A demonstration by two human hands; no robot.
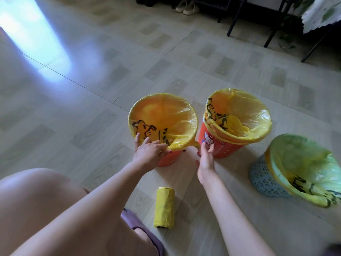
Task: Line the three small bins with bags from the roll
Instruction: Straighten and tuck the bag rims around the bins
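Now, head view: left hand [149, 151] pinching yellow bag [162, 115] edge at 6 o'clock rim of left orange bin [166, 160]. Right hand [206, 159] spreading open, grasping nothing, fingertips touching side of middle orange bin [221, 148], itself lined. Blue bin [262, 180] sitting at 3 o'clock, lined, tilting. Bag roll [164, 207] lying on floor [92, 80] at 6 o'clock, between forearms.

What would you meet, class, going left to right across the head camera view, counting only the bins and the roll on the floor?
Orange bin under the left hand → yellow roll of bags → orange cartoon-printed bin → pale blue perforated bin.
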